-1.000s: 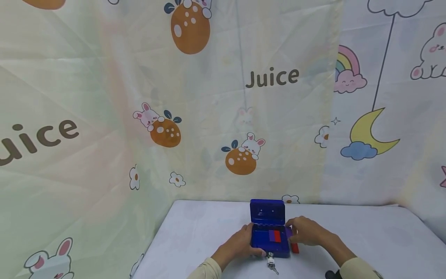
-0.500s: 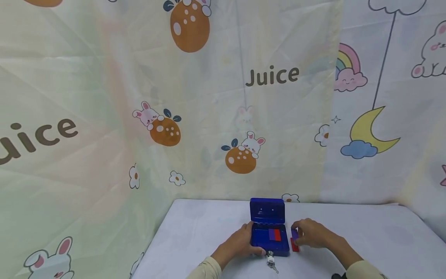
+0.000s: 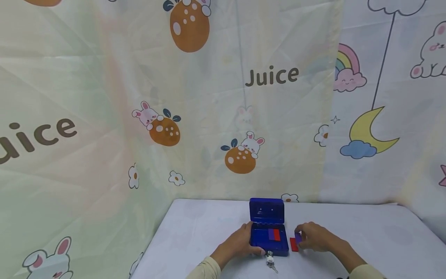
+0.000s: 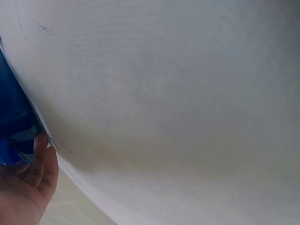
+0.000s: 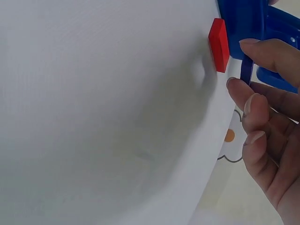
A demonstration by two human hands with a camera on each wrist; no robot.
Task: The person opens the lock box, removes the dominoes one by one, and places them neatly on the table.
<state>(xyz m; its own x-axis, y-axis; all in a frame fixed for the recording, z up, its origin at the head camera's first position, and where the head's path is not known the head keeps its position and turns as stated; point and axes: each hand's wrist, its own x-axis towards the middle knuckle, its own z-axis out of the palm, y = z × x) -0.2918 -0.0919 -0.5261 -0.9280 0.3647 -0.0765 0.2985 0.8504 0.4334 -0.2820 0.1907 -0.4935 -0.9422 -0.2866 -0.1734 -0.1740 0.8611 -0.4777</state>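
Note:
A blue metal cash box stands on the white table with its lid raised. Inside it lie a purple block and a red block, side by side. My left hand grips the box's left side, thumb at the front corner; the left wrist view catches the hand at the blue wall. To the right of the box, my right hand pinches a flat purple block between thumb and fingers. Another red block lies on the table between that hand and the box.
Keys hang from the lock at the front of the box. The white table runs back to a printed cloth wall. A small dark thing shows at the bottom edge of the head view, by the right sleeve.
My right hand has moved right, away from the box's right side, with the purple block in its fingers, uncovering more of the red block on the table. The left hand stays on the box.

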